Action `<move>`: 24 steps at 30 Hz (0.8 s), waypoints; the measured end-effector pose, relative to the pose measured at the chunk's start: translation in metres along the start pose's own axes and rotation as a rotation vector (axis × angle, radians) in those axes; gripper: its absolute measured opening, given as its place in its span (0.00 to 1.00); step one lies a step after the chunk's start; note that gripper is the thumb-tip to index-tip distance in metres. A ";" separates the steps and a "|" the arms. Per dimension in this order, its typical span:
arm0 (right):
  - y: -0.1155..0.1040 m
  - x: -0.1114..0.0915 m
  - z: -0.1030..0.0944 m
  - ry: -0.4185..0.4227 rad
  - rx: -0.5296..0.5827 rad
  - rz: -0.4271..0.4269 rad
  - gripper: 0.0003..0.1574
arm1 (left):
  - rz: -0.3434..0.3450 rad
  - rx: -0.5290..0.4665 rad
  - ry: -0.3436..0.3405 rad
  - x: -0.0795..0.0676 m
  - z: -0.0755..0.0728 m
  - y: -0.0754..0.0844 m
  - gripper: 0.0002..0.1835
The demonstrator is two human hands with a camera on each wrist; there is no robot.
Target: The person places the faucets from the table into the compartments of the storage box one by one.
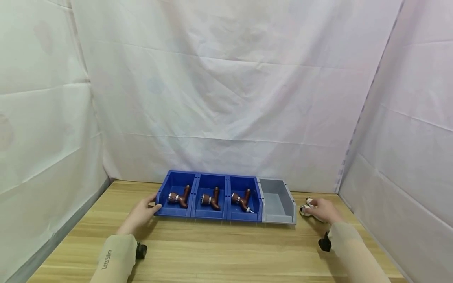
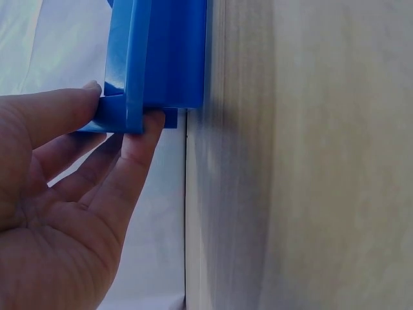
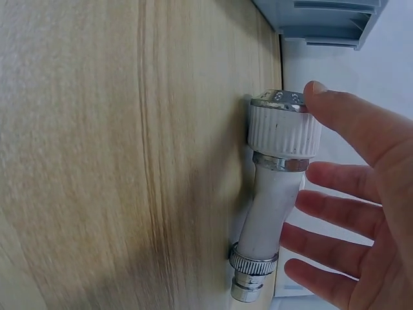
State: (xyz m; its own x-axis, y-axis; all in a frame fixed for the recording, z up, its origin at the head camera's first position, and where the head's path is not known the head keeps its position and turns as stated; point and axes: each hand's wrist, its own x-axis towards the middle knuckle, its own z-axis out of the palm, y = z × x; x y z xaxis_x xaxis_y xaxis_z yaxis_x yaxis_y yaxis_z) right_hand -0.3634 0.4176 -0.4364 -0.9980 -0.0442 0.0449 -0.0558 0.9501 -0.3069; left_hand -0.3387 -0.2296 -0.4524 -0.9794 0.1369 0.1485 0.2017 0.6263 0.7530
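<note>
Tabletop; white nozzle, long axis sideways; head toward grey bin

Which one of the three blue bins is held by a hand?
The leftmost blue bin, farthest from the grey bin: the left hand pinches its edge. No hand touches the middle blue bin or the blue bin beside the grey one.

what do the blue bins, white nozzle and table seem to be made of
Blue bins: probably moulded plastic, smooth and slightly shiny, going by the glints and even colour.
White nozzle: body looks like painted metal or plastic, unclear which; its silvery rings gleam like metal or chrome plating.
Table: wood or wood-look laminate; grain streaks show, but either could give them.
</note>
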 end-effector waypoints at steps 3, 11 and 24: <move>0.000 0.000 0.001 0.007 -0.008 -0.003 0.40 | -0.004 0.005 0.000 0.000 0.000 -0.001 0.31; 0.003 0.002 0.003 0.005 -0.004 0.017 0.34 | 0.005 0.010 0.002 0.000 0.000 -0.001 0.31; 0.002 0.003 0.003 -0.020 0.005 0.015 0.38 | 0.022 0.005 0.005 0.003 -0.001 -0.005 0.30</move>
State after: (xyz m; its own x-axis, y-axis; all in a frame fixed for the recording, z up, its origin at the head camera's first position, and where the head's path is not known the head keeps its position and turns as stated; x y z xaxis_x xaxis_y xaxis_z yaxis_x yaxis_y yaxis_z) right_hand -0.3665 0.4184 -0.4400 -0.9991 -0.0362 0.0208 -0.0409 0.9492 -0.3119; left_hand -0.3423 -0.2327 -0.4554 -0.9747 0.1473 0.1682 0.2236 0.6272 0.7460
